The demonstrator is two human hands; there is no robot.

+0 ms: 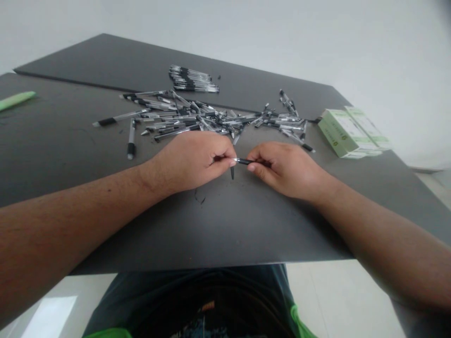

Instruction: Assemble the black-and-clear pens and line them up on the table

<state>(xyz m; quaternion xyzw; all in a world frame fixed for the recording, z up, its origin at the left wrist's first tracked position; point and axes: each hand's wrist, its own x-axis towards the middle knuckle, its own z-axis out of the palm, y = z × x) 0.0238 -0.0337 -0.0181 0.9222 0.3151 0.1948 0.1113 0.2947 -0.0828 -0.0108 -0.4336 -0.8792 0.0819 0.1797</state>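
Observation:
Above the table's near half, a pen (242, 161) runs between my two hands, roughly level. My left hand (200, 157) pinches its left end between thumb and forefinger. A slim black piece (232, 173), perhaps a cap or its clip, points down from those fingertips. On the other side, my right hand (289, 169) grips the black part of the same pen, its fingers curled round. The fingers hide much of the pen. Just beyond both hands lies a loose heap of clear pens with black grips (165, 115).
Farther back, a neat bundle of pens (193, 80) rests on the second grey table (123, 56). Pale green and white boxes (345, 134) stand at the right edge. A light green object (17, 100) lies far left. Thin dark scraps (200, 197) are near my left hand.

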